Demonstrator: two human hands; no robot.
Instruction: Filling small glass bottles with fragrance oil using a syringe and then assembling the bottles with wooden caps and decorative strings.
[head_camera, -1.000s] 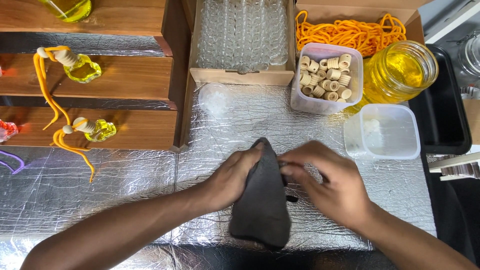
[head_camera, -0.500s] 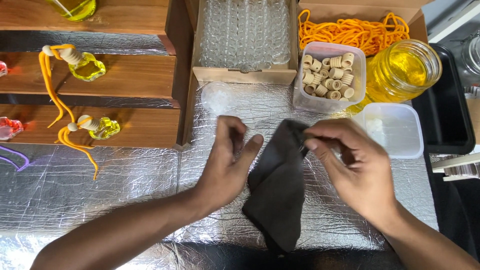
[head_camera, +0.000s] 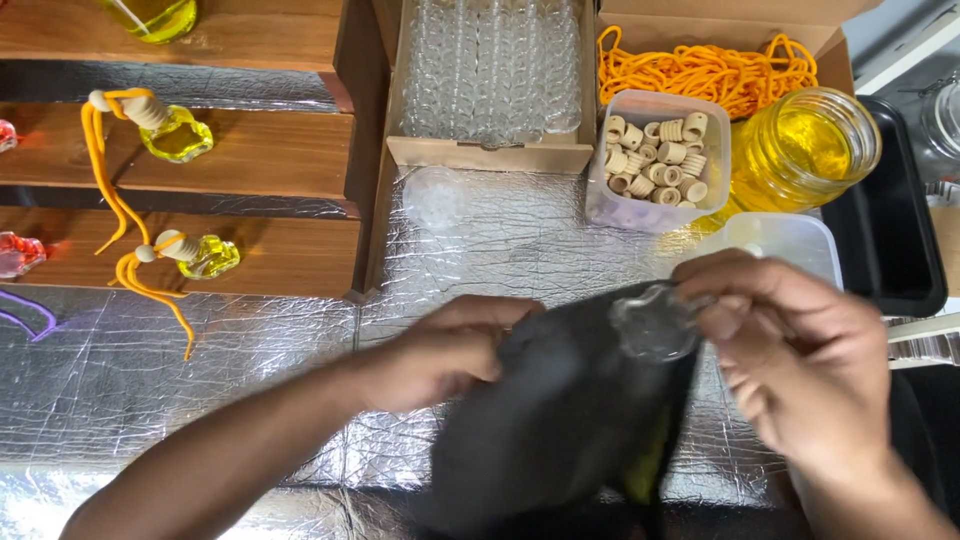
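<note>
Two hands over foil-covered table (head_camera: 250, 370), left hand (head_camera: 450, 345) gripping dark cloth (head_camera: 560, 410), right hand (head_camera: 790, 350) pinching clear bottle (head_camera: 652, 322)

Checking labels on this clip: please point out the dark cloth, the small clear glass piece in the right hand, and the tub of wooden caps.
dark cloth (head_camera: 560, 420), head view, middle of the fabric.
small clear glass piece (head_camera: 652, 322), head view, its rounded body.
tub of wooden caps (head_camera: 610, 205), head view, its front left wall.

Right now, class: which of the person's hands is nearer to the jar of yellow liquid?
Right. The right hand is just below and slightly left of the jar, pinching a small clear bottle. The left hand is farther left, gripping the dark cloth.
</note>
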